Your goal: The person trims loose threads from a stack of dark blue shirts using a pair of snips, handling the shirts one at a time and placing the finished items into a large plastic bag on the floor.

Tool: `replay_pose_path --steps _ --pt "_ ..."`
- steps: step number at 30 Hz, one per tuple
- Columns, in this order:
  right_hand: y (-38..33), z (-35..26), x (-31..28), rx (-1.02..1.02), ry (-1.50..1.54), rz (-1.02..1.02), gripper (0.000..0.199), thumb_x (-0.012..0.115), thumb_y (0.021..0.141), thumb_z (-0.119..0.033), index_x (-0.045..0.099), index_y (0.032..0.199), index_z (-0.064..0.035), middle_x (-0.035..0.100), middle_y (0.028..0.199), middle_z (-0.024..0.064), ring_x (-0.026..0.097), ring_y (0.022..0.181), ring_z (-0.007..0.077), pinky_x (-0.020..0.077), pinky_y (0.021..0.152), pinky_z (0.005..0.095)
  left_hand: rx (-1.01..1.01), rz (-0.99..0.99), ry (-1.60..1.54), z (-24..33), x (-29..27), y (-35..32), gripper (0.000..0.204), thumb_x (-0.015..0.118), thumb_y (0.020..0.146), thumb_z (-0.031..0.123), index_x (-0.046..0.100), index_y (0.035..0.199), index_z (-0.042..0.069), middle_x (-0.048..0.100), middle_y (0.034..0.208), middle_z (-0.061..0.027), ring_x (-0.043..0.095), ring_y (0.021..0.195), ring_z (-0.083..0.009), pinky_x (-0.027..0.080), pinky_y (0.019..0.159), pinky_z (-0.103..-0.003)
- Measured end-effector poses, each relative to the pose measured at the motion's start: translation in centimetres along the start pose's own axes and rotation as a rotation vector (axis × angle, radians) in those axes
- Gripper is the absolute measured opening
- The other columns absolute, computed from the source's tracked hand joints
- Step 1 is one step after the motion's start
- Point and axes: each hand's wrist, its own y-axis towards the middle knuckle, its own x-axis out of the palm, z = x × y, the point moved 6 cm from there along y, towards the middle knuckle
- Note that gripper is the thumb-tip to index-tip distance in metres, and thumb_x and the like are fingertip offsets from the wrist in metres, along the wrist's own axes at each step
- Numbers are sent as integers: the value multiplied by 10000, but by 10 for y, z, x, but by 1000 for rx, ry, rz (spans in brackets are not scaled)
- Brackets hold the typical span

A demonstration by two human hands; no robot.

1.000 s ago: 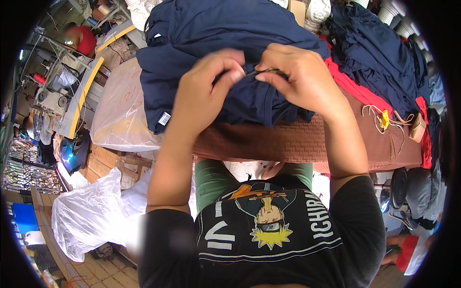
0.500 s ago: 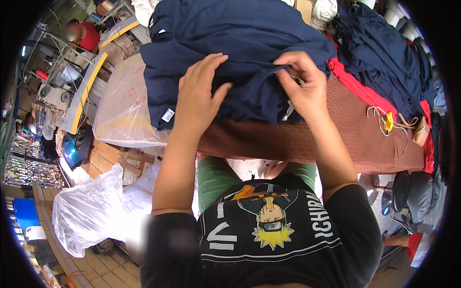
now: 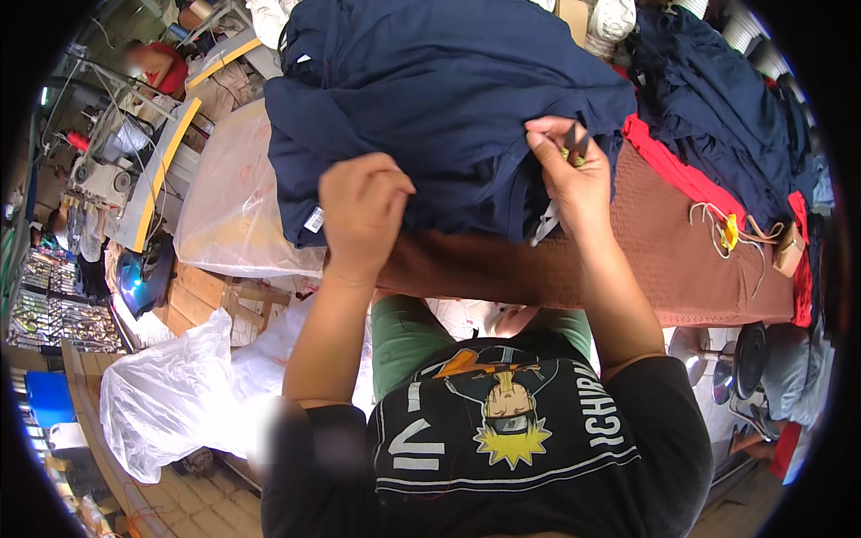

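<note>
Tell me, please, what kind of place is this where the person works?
Probably a garment workshop. Navy garments are piled on a brown-covered table, more dark clothes are heaped at the right, and sewing machines stand at the left. The right hand holds a small tool at the cloth; the left hand rests on it.

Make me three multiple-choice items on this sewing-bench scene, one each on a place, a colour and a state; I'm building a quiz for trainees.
1. Where does the navy garment lie?
A. on the brown cloth-covered table
B. on the floor
C. in the clear plastic bag

2. What colour is the fabric strip right of the right hand?
A. yellow
B. red
C. white

3. How is the left hand set?
A. flat and spread, palm up
B. lifted clear of all fabric
C. curled, resting on the navy garment

Answers: 1 A, the garment is spread over the brown table top. 2 B, a red edge runs beside the hand. 3 C, the fingers are bent onto the navy cloth.
</note>
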Motion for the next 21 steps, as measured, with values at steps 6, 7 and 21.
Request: replay_pose_path --steps 6,7,21 --pt "-7 -21 -14 -337 -300 141 106 729 803 -1 708 876 -75 518 787 -63 354 600 6 302 534 164 -49 87 -73 6 -13 9 199 787 707 128 659 859 135 628 956 12 571 872 -207 407 780 -359" --pt "-10 -30 -11 -381 -342 113 107 738 796 -4 705 873 -70 520 775 -60 370 606 8 308 523 169 -26 60 -81 11 -15 22 199 787 708 141 672 870 139 628 953 17 570 877 -207 408 781 -362" --pt "-42 -7 11 -335 -659 -295 115 688 799 -18 660 910 -27 640 817 72 663 701 181 517 647 267 -255 -382 -380 42 6 1 139 782 719 91 670 779 34 723 952 -76 679 964 -242 458 948 -410"
